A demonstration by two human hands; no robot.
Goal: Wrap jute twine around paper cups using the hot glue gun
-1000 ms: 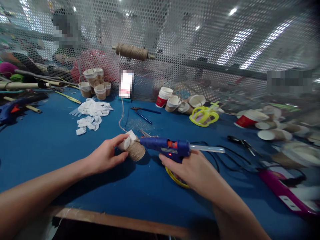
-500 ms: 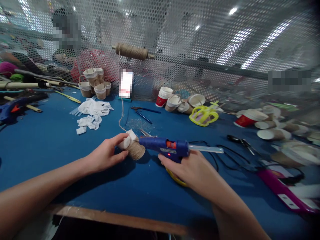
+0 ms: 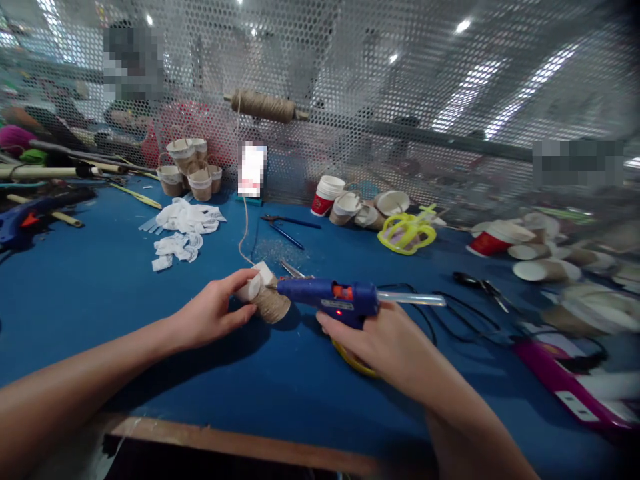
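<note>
Between the fingers and thumb of my left hand (image 3: 227,303) is a small paper cup (image 3: 273,305), tilted on its side and partly wrapped in brown twine. My right hand (image 3: 373,333) grips a blue glue gun (image 3: 325,295) with a lit red light and a clear glue stick out of its back. The gun's nozzle points left and meets or nearly touches the cup's wrapped side. A strand of twine (image 3: 245,230) runs from the cup up towards a twine spool (image 3: 263,107) on a rod. Scissors (image 3: 295,270) lie behind the gun, partly hidden by it.
Blue pliers (image 3: 287,223) and crumpled white cloth (image 3: 187,217) lie on the blue table. Wrapped cups (image 3: 200,183) and a phone (image 3: 253,170) stand before a perforated metal screen (image 3: 350,80). At right are a yellow frame (image 3: 407,235), more cups, black cables and a purple power strip (image 3: 555,380).
Very little differs. Both hands hold the cup and the glue gun in nearly the same places, with the nozzle still at the cup's side.
</note>
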